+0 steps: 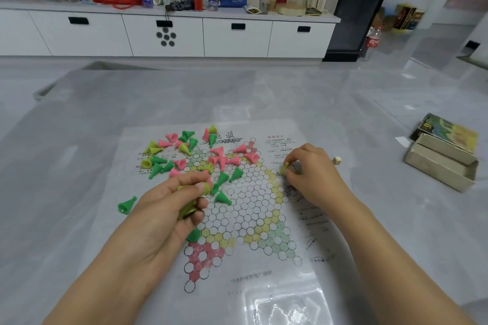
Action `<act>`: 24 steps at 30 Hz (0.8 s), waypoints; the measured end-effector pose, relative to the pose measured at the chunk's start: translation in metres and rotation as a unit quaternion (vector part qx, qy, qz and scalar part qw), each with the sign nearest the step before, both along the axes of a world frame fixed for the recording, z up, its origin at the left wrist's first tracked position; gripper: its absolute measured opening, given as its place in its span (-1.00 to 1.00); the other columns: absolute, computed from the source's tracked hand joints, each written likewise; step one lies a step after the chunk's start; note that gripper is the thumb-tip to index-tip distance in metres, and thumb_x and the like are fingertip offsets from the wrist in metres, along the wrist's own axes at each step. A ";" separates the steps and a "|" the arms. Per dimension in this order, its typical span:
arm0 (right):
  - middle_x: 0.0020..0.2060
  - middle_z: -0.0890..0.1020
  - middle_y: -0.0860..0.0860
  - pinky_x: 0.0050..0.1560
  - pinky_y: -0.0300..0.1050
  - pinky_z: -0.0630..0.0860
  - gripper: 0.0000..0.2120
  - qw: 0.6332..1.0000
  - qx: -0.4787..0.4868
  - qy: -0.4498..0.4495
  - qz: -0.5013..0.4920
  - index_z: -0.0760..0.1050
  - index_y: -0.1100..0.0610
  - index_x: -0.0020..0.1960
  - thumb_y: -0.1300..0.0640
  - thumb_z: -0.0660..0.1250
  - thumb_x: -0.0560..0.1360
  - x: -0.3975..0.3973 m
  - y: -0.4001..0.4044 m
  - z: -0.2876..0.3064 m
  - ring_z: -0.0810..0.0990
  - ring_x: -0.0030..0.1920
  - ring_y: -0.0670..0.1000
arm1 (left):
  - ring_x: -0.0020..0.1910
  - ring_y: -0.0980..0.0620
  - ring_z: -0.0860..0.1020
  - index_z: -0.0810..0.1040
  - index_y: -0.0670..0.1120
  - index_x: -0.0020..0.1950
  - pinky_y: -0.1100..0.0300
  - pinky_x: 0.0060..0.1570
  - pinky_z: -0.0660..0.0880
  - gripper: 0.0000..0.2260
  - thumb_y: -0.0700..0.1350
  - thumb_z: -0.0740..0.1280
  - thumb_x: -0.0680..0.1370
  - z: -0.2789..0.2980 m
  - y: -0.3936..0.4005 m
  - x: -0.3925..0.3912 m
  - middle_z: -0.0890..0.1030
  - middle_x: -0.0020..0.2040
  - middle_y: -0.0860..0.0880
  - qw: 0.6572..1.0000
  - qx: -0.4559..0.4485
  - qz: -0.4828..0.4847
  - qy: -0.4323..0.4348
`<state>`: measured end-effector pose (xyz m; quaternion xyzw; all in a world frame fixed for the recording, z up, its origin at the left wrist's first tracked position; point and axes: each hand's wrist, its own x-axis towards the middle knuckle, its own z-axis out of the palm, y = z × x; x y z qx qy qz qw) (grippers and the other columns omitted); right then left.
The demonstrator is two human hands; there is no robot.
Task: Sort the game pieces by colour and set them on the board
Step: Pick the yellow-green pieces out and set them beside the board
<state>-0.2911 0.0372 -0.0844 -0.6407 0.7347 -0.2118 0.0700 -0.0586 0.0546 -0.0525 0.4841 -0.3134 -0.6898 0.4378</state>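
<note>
Early stage. Board (245, 208): mixed heap (190, 155) at far-left corner unsorted. Left hand (169, 208) grips yellow-green pieces (188, 210); right hand (311, 171) pinches one (284, 168) at right point.

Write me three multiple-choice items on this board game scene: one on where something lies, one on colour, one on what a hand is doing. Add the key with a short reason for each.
1. Where does the small die lie?
A. On the table right of the board sheet
B. Inside the open box
C. In the left hand

2. Which colour are the pieces gathered in the left hand?
A. Pink
B. Yellow-green
C. Blue

3. What is the right hand doing?
A. Resting flat and empty
B. Pinching a yellow-green piece at the board's right point
C. Lifting the box lid

Key:
1 A, the die sits on the bare table beyond the right hand, clear of the open box.
2 B, yellow-green pieces show between its curled fingers.
3 B, its fingertips close on a yellow-green piece over the board sheet.
</note>
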 end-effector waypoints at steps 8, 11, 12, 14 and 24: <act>0.01 0.51 0.03 -0.05 -0.18 0.28 -0.88 1.000 0.005 -0.005 0.003 0.54 0.12 -0.02 0.18 0.28 0.46 -0.003 0.002 -0.001 0.36 0.03 0.01 | -0.49 0.14 0.49 0.62 -0.15 -0.18 0.34 -0.54 0.45 -0.83 -0.35 0.28 0.44 -0.002 0.000 0.001 0.58 -0.48 -0.01 1.000 -0.004 -0.005 -0.003; 0.06 0.51 0.03 -0.02 -0.18 0.29 -0.82 1.000 0.013 -0.004 0.009 0.52 0.11 0.06 0.16 0.27 0.47 -0.004 0.004 -0.001 0.39 0.12 0.06 | -0.49 0.14 0.50 0.62 -0.16 -0.17 0.34 -0.53 0.46 -0.84 -0.35 0.27 0.44 -0.003 0.000 0.002 0.58 -0.48 -0.01 1.000 -0.004 -0.002 0.004; 0.09 0.50 0.03 0.01 -0.18 0.29 -0.77 1.000 0.016 -0.008 0.009 0.49 0.09 0.12 0.15 0.27 0.47 -0.005 0.005 0.001 0.38 0.15 0.06 | -0.49 0.15 0.51 0.62 -0.16 -0.17 0.34 -0.53 0.47 -0.84 -0.35 0.27 0.44 -0.002 0.000 0.002 0.59 -0.48 -0.01 1.000 -0.005 -0.001 0.009; 0.13 0.48 0.00 0.07 -0.20 0.26 -0.71 0.999 0.000 -0.036 0.001 0.45 0.06 0.19 0.15 0.25 0.47 -0.006 0.008 0.007 0.37 0.20 0.03 | -0.49 0.15 0.53 0.59 -0.17 -0.13 0.34 -0.51 0.49 -0.85 -0.36 0.27 0.45 -0.002 0.001 0.000 0.61 -0.45 -0.02 1.000 -0.005 0.001 0.020; -0.14 0.60 -0.06 -0.05 -0.19 0.45 -0.89 0.953 -0.140 -0.124 0.240 0.58 0.07 -0.04 0.12 0.34 0.44 0.066 0.043 0.052 0.52 -0.06 -0.09 | -0.55 0.17 0.44 0.51 -0.20 0.01 0.37 -0.58 0.40 -0.86 -0.19 0.26 0.50 0.002 0.010 -0.011 0.66 -0.35 -0.07 0.998 -0.007 -0.048 0.043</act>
